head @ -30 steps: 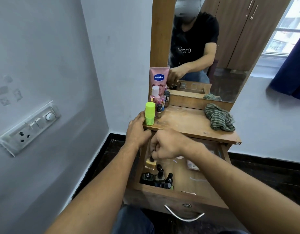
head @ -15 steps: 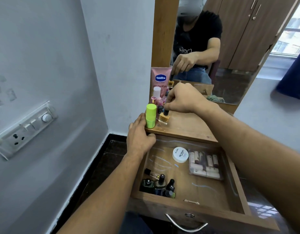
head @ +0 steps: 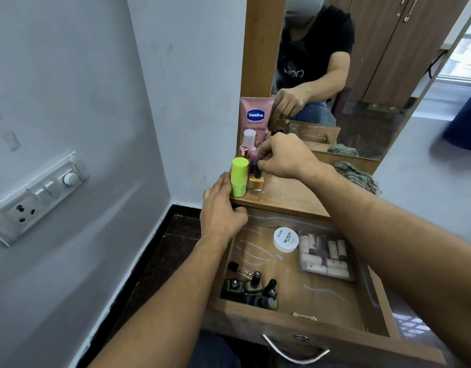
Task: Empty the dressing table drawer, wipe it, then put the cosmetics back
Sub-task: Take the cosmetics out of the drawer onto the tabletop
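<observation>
The wooden drawer [head: 295, 323] is pulled out under the dressing table top [head: 287, 197]. It holds several dark nail polish bottles [head: 253, 290] in its front left corner, a small vial [head: 239, 269], a white round jar [head: 285, 239] and a clear packet of small tubes [head: 326, 258]. On the top, a yellow nail polish bottle [head: 256, 183] stands beside a lime-green bottle [head: 239, 176]. My right hand [head: 282, 158] pinches the yellow bottle's black cap. My left hand [head: 221, 211] grips the top's front left edge, thumb next to the green bottle.
A pink Vaseline tube [head: 255, 115] and small bottles stand at the back left, against the mirror [head: 361, 62]. A green striped cloth [head: 356, 176] lies on the top's right side. A hairpin [head: 304, 316] lies near the drawer front. A switch panel [head: 35, 197] is on the left wall.
My right hand lifted the yellow nail polish bottle out of the drawer and set it upright on the table top beside the green bottle. The left hand stayed at the edge.
</observation>
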The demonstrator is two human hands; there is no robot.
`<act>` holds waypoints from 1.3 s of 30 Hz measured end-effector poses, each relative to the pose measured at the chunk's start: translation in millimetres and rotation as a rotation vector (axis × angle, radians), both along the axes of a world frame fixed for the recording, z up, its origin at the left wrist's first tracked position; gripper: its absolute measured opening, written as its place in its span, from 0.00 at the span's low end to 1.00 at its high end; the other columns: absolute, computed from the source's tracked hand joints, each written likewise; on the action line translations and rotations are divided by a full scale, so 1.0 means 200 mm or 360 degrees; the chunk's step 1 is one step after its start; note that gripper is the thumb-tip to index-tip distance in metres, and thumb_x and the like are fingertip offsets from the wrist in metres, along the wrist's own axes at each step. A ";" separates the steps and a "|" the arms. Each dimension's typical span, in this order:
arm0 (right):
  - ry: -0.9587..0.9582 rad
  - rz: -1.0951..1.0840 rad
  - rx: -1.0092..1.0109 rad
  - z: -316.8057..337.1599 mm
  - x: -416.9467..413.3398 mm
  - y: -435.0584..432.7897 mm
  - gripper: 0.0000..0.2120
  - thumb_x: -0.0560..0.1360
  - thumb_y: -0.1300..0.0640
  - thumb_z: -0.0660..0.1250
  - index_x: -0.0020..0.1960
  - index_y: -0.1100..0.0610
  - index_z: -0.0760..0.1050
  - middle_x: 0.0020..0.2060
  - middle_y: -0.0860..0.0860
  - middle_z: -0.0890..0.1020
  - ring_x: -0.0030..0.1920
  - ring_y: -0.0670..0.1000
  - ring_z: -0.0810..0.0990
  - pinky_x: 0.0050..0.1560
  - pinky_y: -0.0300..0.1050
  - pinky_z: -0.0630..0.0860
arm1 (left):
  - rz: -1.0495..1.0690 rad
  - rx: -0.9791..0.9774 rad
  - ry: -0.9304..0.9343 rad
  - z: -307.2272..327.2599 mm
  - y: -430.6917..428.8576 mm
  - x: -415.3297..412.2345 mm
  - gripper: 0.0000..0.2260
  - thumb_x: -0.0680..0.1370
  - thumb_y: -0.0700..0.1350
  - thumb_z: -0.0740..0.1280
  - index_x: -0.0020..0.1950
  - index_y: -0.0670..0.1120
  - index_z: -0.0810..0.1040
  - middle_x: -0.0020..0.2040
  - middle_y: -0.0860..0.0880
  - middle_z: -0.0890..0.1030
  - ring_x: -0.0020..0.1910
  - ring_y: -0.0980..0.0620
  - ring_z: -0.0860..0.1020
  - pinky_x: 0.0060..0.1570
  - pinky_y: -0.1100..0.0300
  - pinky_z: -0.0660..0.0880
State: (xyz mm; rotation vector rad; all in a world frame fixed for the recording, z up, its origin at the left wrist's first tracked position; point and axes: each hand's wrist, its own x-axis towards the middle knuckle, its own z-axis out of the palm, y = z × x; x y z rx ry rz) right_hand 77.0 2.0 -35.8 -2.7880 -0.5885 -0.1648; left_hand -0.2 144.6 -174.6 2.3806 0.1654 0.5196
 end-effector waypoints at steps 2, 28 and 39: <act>-0.0014 -0.0027 0.0027 -0.01 -0.01 -0.01 0.07 0.70 0.52 0.72 0.47 0.49 0.85 0.42 0.49 0.85 0.46 0.53 0.83 0.49 0.50 0.82 | 0.0008 -0.0004 0.0024 0.00 0.00 0.00 0.41 0.67 0.44 0.65 0.81 0.47 0.60 0.79 0.53 0.64 0.68 0.46 0.68 0.68 0.53 0.71; 0.0337 0.0875 -0.0419 -0.41 -0.76 0.02 0.11 0.73 0.46 0.70 0.35 0.50 0.74 0.30 0.45 0.76 0.35 0.50 0.72 0.36 0.42 0.64 | -0.0155 -0.0128 0.0272 0.12 0.04 -0.04 0.41 0.69 0.39 0.68 0.81 0.48 0.59 0.79 0.52 0.65 0.74 0.45 0.65 0.72 0.51 0.67; 0.0319 0.0773 -0.0225 -0.08 -0.59 -0.07 0.04 0.72 0.53 0.74 0.45 0.52 0.85 0.34 0.45 0.84 0.37 0.44 0.81 0.37 0.29 0.70 | -0.0135 -0.0121 0.0263 0.11 0.04 -0.03 0.40 0.67 0.41 0.70 0.79 0.50 0.62 0.76 0.53 0.68 0.69 0.45 0.68 0.65 0.57 0.68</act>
